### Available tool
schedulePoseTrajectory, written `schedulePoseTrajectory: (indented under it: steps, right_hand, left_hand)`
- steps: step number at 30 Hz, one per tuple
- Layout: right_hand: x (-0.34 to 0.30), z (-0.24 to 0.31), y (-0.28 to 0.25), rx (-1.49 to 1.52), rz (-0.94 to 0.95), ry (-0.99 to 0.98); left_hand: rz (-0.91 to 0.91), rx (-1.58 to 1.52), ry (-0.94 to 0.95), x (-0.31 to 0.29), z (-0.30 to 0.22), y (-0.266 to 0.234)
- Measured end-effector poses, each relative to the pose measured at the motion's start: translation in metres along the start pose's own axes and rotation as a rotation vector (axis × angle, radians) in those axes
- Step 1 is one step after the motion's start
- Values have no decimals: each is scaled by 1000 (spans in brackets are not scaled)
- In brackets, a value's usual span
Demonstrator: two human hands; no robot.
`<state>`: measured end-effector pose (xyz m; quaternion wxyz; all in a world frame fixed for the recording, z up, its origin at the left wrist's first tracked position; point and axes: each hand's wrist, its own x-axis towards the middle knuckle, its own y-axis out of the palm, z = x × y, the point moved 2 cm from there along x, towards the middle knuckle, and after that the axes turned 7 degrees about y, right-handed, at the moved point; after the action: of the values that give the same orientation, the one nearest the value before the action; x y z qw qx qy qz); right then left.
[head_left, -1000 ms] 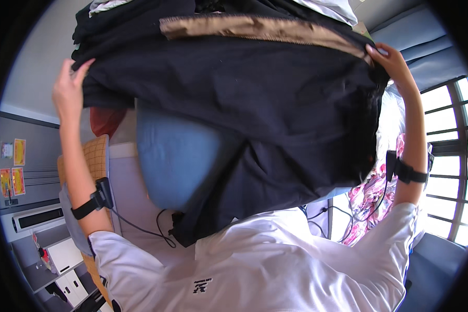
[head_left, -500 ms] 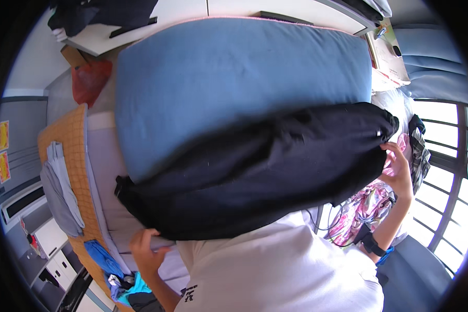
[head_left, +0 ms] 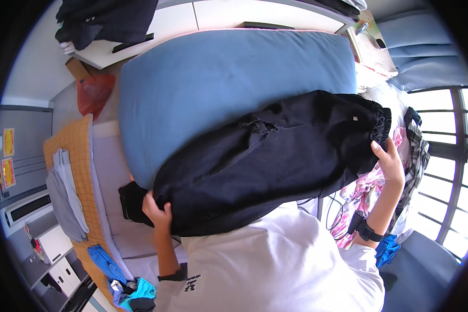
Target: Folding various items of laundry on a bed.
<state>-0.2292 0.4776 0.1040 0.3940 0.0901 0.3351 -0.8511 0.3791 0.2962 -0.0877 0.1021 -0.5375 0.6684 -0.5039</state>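
A pair of black trousers (head_left: 275, 156) lies stretched crosswise in front of me, its gathered elastic waistband at the right. My right hand (head_left: 389, 160) is closed on the waistband, thumb on top. At the other end my left hand (head_left: 157, 210) grips the legs, and the dark leg ends stick out beyond its fingers. Some creases bunch the cloth near the middle. Under and behind the trousers spreads a blue padded bed cover (head_left: 234, 67), which the far edge of the garment overlaps.
On the left, grey clothes (head_left: 67, 192) and an orange quilted mat (head_left: 88, 171) lie by a red bag (head_left: 96, 93). Blue and teal clothes (head_left: 140, 296) sit lower left. Pink floral cloth (head_left: 366, 192) and a thin black cable (head_left: 335, 210) are at the right, near barred windows (head_left: 442, 156).
My left hand has moved up and inward, from beside the hem to a grip on the trouser legs. The waistband end has shifted slightly left with my right hand.
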Motion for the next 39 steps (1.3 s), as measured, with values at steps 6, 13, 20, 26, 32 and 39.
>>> schedulePoseTrajectory:
  steps: [6, 13, 20, 26, 32, 39]
  right_hand:
    - [-1, 33, 12, 143, -81, 73]
    - [13, 78, -35, 540, -147, -71]
    - [36, 29, -205, 813, -128, -146]
    - [12, -71, -314, -147, -419, -465]
    - [-45, 32, -353, 451, -167, -323]
    - [-33, 284, 20, 253, 356, -619]
  left_hand:
    - [28, -15, -187, -46, 47, 26]
    - [-172, 308, 9, 185, -20, -115]
    - [146, 77, 317, 336, -135, -67]
    - [215, 293, 602, 321, -129, -7]
    - [565, 48, 314, 302, -84, 19]
    - [455, -239, 201, 295, -55, 22]
